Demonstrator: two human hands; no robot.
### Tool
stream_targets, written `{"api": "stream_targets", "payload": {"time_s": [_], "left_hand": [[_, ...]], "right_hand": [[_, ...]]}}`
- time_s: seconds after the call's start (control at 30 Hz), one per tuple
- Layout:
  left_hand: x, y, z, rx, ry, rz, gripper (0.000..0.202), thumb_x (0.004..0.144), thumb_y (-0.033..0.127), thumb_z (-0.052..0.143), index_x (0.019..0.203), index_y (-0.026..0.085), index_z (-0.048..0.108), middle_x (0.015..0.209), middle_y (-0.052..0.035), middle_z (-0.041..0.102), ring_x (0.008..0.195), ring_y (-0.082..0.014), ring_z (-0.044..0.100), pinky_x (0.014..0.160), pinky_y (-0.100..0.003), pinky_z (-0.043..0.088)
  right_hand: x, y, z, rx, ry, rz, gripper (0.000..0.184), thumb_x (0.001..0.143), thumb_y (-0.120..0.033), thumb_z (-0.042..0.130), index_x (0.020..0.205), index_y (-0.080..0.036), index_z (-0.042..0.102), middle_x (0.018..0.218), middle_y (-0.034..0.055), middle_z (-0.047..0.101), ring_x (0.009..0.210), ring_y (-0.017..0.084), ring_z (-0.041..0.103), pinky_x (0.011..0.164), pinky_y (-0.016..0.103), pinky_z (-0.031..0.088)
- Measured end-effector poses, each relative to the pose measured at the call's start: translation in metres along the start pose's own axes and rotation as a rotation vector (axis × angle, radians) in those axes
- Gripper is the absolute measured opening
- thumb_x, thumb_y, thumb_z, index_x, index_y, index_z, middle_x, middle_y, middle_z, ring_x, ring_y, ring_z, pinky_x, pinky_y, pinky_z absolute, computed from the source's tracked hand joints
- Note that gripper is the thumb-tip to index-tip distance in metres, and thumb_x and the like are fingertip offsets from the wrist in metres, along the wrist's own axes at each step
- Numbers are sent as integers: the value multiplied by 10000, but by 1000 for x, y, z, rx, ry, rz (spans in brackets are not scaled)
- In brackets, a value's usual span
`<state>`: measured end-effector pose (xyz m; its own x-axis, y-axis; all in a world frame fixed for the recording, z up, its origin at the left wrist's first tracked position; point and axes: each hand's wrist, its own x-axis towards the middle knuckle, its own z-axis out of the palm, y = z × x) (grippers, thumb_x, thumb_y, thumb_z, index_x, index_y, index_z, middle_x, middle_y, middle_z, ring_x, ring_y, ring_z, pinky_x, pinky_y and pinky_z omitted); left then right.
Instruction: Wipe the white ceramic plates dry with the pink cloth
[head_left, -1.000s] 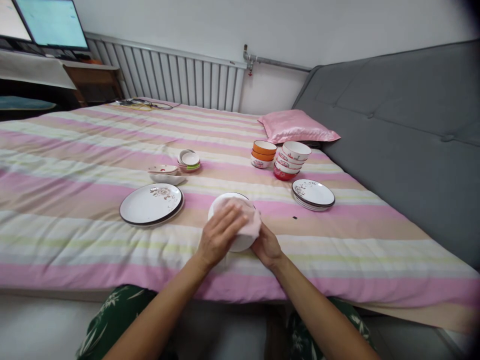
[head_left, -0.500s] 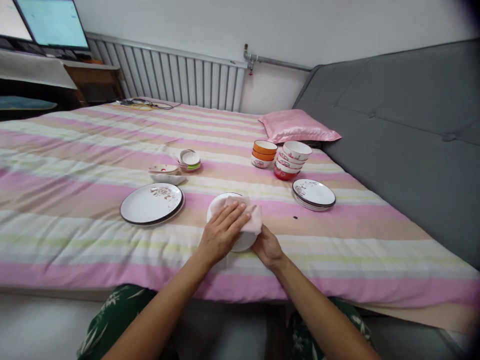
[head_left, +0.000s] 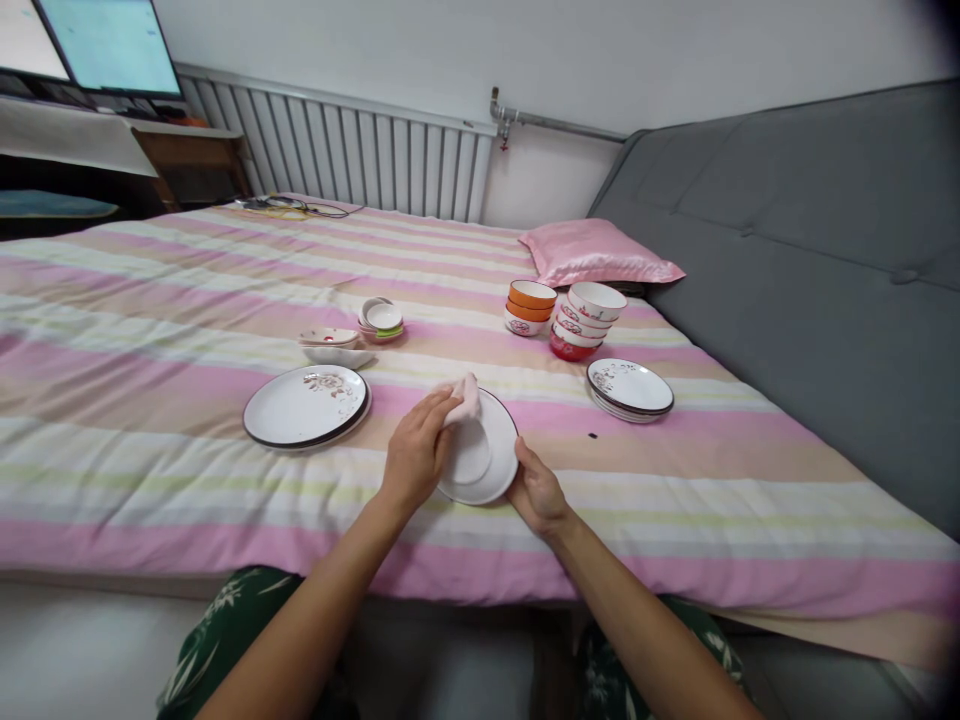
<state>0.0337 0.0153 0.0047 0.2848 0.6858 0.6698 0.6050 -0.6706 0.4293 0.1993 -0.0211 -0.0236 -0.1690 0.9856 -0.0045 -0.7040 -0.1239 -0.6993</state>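
Note:
Near the front edge of the bed, a white plate [head_left: 491, 450] is tilted with its underside and foot ring showing. My right hand [head_left: 538, 490] grips its right rim, thumb on top and fingers beneath. A pale pink cloth [head_left: 466, 398] is bunched in my left hand [head_left: 420, 445], which presses it against the plate's upper left rim. The left fingers are closed round the cloth and partly hide that side of the plate.
Flowered plates [head_left: 304, 408] lie stacked on the left, with small dishes [head_left: 381, 318] and boat-shaped dishes [head_left: 334, 347] behind. Orange bowls [head_left: 530, 300], white-and-red bowls [head_left: 592, 310] and another plate stack [head_left: 631, 388] stand right. A pink pillow [head_left: 600, 250] lies beyond.
My left hand has gone from lying flat with the cloth over the plate's middle to pinching it at the left rim. More of the plate's underside now shows; my right hand keeps its hold.

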Motion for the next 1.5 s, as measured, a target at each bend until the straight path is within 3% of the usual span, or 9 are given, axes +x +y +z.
{"api": "stream_targets", "payload": {"time_s": [0.2, 0.33, 0.47, 0.63, 0.77, 1.03, 1.5], "left_hand": [[-3, 0, 1, -43, 35, -191, 345, 904, 257, 362, 1228, 213, 472, 1259, -57, 540, 1163, -189, 483, 974, -351, 388], [-5, 2, 0, -26, -2, -329, 363, 906, 297, 348, 1232, 206, 480, 1205, -64, 581, 1087, -213, 537, 905, -339, 418], [-5, 2, -4, 55, -76, -444, 362, 906, 315, 322, 1195, 199, 506, 1046, -68, 654, 930, -221, 602, 768, -307, 436], [-5, -2, -7, 255, -163, -536, 326, 905, 340, 313, 1070, 191, 552, 811, -61, 674, 753, -229, 620, 605, -279, 363], [-5, -4, -9, 385, -228, -560, 316, 904, 350, 304, 940, 181, 570, 717, -67, 659, 698, -243, 614, 560, -284, 309], [-1, -11, -15, 459, -305, -600, 382, 905, 370, 278, 774, 179, 581, 740, -89, 666, 704, -232, 612, 566, -284, 328], [-5, 4, -14, 544, -465, -445, 405, 888, 409, 300, 812, 171, 619, 757, -122, 680, 720, -274, 631, 591, -308, 380]], "right_hand": [[0, 1, -4, -5, 43, 25, 346, 783, -408, 566, 1044, -193, 637, 1059, 36, 671, 1099, 231, 539, 982, 395, 374], [1, 1, -6, -3, 49, 41, 354, 784, -422, 558, 1055, -203, 627, 1080, 30, 663, 1120, 223, 525, 982, 386, 374], [1, 1, -7, -2, 71, 46, 363, 780, -430, 558, 1062, -210, 620, 1092, 25, 657, 1139, 219, 511, 984, 383, 372], [1, 2, -8, 19, 72, 53, 346, 793, -418, 545, 1062, -214, 622, 1099, 15, 654, 1151, 212, 499, 994, 379, 363], [2, 2, -9, 33, 83, 67, 338, 797, -420, 540, 1063, -228, 620, 1100, 4, 654, 1146, 206, 504, 991, 374, 367], [3, 0, -8, 43, 106, 99, 367, 804, -445, 521, 1092, -232, 601, 1097, 0, 655, 1136, 203, 515, 984, 373, 384], [14, 3, -17, 84, 164, 99, 373, 870, -433, 405, 1139, -234, 569, 1104, -11, 651, 1059, 181, 573, 956, 349, 427]]}}
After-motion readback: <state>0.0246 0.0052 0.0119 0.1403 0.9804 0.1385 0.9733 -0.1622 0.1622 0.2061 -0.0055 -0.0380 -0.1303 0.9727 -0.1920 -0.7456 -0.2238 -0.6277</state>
